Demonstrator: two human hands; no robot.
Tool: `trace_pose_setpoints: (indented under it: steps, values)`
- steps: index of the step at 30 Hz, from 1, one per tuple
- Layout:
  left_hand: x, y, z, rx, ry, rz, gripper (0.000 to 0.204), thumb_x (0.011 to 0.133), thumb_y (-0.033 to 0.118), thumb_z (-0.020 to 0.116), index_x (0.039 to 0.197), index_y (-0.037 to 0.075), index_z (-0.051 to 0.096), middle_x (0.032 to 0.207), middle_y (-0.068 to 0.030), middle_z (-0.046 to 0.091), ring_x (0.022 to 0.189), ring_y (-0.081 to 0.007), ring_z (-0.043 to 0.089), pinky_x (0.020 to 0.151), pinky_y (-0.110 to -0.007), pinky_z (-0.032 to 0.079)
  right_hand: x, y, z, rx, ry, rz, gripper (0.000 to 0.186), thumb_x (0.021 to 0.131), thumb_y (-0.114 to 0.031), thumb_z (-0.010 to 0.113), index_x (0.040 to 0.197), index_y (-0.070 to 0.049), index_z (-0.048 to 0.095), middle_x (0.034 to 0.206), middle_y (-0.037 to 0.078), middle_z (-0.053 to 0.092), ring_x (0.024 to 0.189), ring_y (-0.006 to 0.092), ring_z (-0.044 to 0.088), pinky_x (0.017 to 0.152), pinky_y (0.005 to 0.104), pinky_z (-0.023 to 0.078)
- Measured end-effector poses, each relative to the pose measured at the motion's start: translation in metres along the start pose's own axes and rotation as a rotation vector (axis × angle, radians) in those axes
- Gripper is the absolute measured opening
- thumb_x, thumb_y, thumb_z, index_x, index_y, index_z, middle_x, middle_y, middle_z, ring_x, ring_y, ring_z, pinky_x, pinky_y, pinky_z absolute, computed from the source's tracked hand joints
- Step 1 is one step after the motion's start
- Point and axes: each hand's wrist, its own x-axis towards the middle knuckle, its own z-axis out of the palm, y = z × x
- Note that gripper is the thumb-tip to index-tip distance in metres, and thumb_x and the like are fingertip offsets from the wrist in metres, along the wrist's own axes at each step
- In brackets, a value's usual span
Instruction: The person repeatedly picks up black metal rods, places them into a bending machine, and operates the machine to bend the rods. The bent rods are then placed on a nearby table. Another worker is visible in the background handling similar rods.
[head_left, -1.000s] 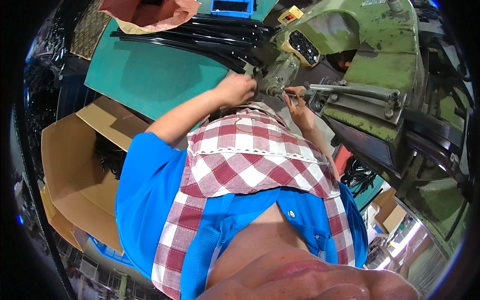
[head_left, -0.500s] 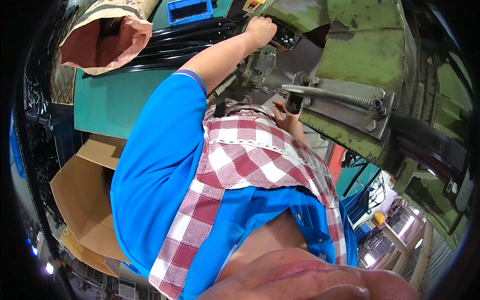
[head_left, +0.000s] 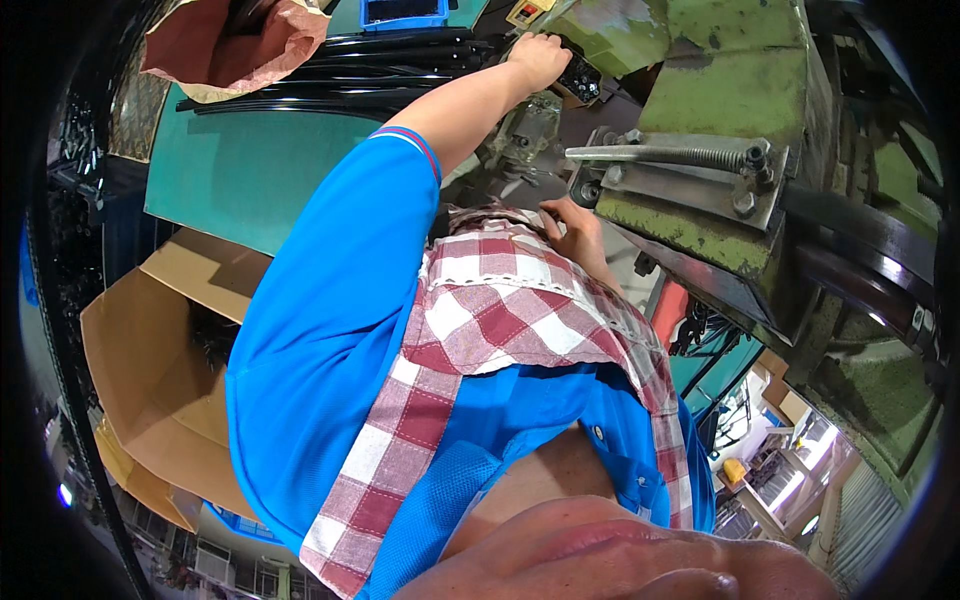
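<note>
My left hand (head_left: 541,60) is stretched forward with its fingers curled, beside a small box of dark parts (head_left: 579,80). What its fingers hold, if anything, is hidden. Close to my checked apron (head_left: 500,260), my right hand (head_left: 577,236) is bent inward with its fingers curled, near the machine's metal tooling (head_left: 588,190). Anything in those fingers cannot be made out. A worn metal fixture (head_left: 527,130) lies below my left hand.
The green machine (head_left: 725,110) fills the right side, with a spring-loaded rod (head_left: 660,155) jutting toward me. Long black tubes (head_left: 390,75) and an open paper sack (head_left: 230,88) lie on the green table (head_left: 250,170). A cardboard box (head_left: 150,380) stands at the left.
The view has shifted slightly, so the table things sit higher in it. My left hand stays by the small box. My right hand's fingers have drawn closer together.
</note>
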Motion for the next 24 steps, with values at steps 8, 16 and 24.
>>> trace_pose_setpoints:
  steps: [8,16,24]
  values:
    - [-0.001,-0.006,0.011,-0.328,0.000,-0.184,0.017,0.087,0.016,0.056,0.099,0.010,0.065,0.098,-0.0135,0.065,0.096,-0.0333,0.063,0.083,-0.044,0.049,0.007,0.012,-0.001,-0.023,0.045,-0.094,0.015,0.081,-0.005,0.068,0.095,-0.002,0.066,0.084,0.013,0.066,0.076,0.0288,0.065,0.065,0.0360,0.050]
    - [-0.016,0.009,-0.022,-0.689,0.016,-0.228,0.019,0.088,0.020,0.062,0.098,0.004,0.063,0.096,-0.0147,0.067,0.093,-0.0322,0.064,0.080,-0.039,0.050,0.029,0.003,-0.008,0.073,-0.079,-0.390,0.017,0.081,-0.005,0.068,0.097,0.000,0.065,0.086,0.013,0.064,0.078,0.0283,0.065,0.067,0.0348,0.051]
    - [0.019,0.009,0.010,-0.553,0.084,-0.324,0.012,0.090,0.016,0.057,0.098,0.008,0.057,0.091,-0.0189,0.066,0.090,-0.0395,0.061,0.076,-0.050,0.047,0.020,-0.004,-0.015,0.134,-0.248,0.119,0.018,0.085,-0.012,0.066,0.101,-0.003,0.066,0.089,0.012,0.064,0.079,0.0259,0.066,0.070,0.0323,0.052]
